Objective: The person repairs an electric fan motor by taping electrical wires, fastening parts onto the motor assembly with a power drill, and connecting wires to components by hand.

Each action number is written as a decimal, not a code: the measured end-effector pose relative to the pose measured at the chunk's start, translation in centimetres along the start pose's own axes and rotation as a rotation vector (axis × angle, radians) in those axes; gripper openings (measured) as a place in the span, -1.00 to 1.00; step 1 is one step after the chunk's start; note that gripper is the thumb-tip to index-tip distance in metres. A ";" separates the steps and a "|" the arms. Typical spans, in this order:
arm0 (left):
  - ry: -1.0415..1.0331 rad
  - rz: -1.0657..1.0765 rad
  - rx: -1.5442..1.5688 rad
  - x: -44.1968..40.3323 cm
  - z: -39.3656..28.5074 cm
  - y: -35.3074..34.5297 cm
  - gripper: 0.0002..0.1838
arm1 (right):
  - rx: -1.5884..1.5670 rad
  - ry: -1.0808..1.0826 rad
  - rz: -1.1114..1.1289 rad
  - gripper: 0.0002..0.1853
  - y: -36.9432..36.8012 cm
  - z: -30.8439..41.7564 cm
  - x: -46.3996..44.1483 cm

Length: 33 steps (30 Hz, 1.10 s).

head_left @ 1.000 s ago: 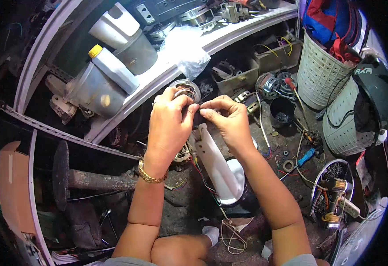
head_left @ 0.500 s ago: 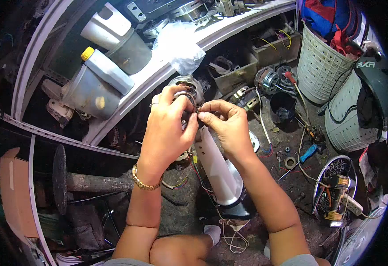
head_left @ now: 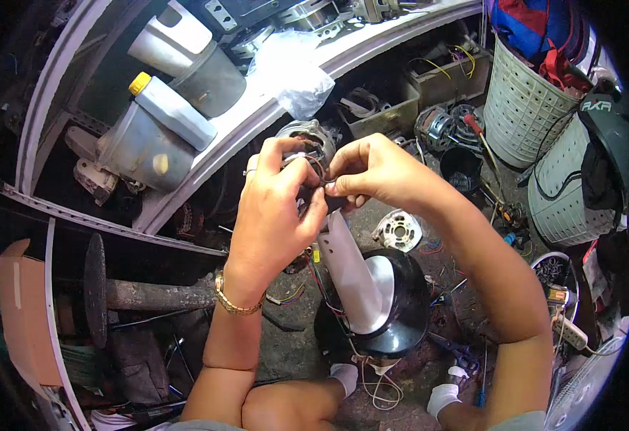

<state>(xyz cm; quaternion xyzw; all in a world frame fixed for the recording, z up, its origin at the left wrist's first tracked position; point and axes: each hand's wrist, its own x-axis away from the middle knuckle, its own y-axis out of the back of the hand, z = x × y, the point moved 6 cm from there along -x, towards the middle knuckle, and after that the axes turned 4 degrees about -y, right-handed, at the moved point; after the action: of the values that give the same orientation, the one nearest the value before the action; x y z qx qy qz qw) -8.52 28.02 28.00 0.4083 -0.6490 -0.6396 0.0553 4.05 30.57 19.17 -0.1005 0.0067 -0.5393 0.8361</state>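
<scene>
At the top of a white stand column (head_left: 350, 276) on a round black base (head_left: 409, 305), both hands meet at a metal motor part (head_left: 313, 135). My left hand (head_left: 275, 205), with a gold watch at its wrist, has its fingers closed around the near side of this part. Thumb and fingers of my right hand (head_left: 372, 172) pinch together at its right edge, touching my left fingertips. Whatever small piece lies between the fingertips is too hidden to name. Colored wires (head_left: 320, 280) hang beside the column.
A white shelf (head_left: 257, 118) holds containers, a plastic bag (head_left: 301, 90) and motor parts. Perforated baskets (head_left: 523, 108) stand right. On the floor lie a white round plate (head_left: 401, 230), a bowl with a drill (head_left: 560, 294), and a disc-ended post (head_left: 156, 294) at left.
My right forearm has swung outward and its elbow moved right, with the right hand turned at the motor part. The black base and white round plate show more fully. My left hand stays nearly still.
</scene>
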 end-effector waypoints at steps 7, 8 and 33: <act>-0.047 0.011 0.040 0.0 0.4 0.6 -0.83 | -0.049 0.257 -0.278 -0.92 -0.3 -0.3 1.5; -0.079 0.006 0.063 0.1 0.6 0.4 -0.82 | -0.075 0.351 -0.341 -0.93 0.1 -0.2 1.7; -0.024 -0.150 0.018 0.0 0.9 -0.2 -0.53 | 0.476 0.764 -0.574 -0.83 -0.5 2.9 3.4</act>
<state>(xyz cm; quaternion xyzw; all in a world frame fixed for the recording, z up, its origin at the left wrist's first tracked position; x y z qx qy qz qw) -8.98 28.72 27.64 0.4485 -0.6232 -0.6407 -0.0042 5.40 27.78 22.38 0.2977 0.1604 -0.7311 0.5925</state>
